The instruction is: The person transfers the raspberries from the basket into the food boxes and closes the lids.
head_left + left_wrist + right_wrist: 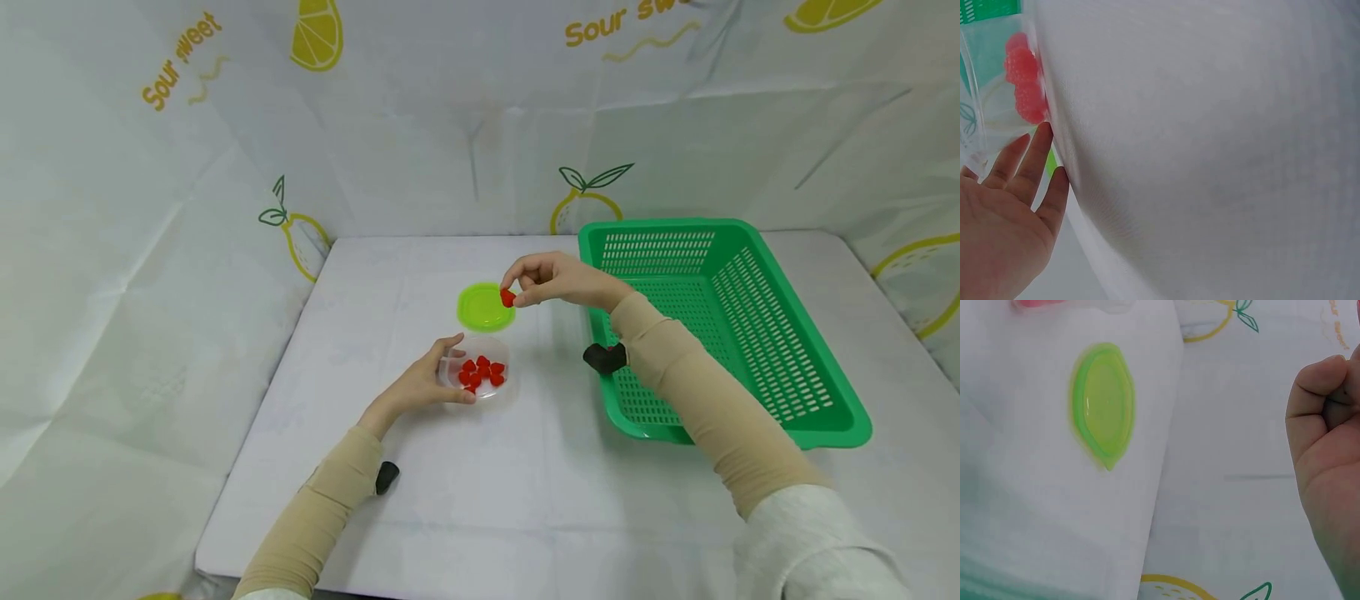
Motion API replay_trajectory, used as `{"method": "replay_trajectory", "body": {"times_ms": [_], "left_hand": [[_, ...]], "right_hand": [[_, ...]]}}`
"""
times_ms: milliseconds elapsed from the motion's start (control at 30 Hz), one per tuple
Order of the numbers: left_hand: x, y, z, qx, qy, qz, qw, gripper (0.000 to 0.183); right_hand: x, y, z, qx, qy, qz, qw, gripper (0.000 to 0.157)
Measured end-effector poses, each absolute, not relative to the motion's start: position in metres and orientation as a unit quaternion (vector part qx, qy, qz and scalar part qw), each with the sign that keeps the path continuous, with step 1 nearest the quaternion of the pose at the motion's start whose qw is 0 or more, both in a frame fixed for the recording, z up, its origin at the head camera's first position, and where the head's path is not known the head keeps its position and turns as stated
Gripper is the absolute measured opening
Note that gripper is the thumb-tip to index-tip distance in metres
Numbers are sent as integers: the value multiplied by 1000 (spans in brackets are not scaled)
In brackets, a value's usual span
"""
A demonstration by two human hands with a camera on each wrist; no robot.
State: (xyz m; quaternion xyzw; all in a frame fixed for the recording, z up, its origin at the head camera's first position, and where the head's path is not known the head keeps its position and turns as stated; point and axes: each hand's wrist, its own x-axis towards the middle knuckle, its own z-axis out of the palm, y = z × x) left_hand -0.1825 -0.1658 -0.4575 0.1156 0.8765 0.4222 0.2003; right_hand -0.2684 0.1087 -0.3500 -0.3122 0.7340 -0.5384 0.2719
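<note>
My left hand [422, 385] holds a small clear plastic tub [491, 345] on the table, thumb on the near side and fingers round the left and far side. Several red raspberries [483, 369] lie in the tub; the left wrist view shows their bumpy skin through the wall beside the left fingers [1034, 159]. Above the table my right hand [566, 280] pinches one red raspberry [507, 297] between thumb and fingertips. That raspberry overlaps the right edge of a lime-green lid [480, 310] lying just beyond the tub. In the right wrist view the right fingers [1310, 400] are curled.
A large green plastic basket [813, 350] with slotted walls stands on the right, under my right forearm. Its left rim runs close to the tub and lid. The white-covered table [360, 317] meets a lemon-print sheet [420, 150] at the back and left.
</note>
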Motion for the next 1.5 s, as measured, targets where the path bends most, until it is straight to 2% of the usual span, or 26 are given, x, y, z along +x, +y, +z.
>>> {"method": "replay_trajectory", "body": {"times_ms": [433,767,1500], "left_hand": [[-183,-168,-460,121,869,435,202,97],[-182,-168,-459,126,871,434,194,96],[-183,-168,-458,136,874,426,190,97]], "right_hand": [[-270,77,-369,-328,756,-471,314,25],[-268,62,-385,-344,751,-425,370,23],[-265,55,-403,-354,754,-363,417,22]]}}
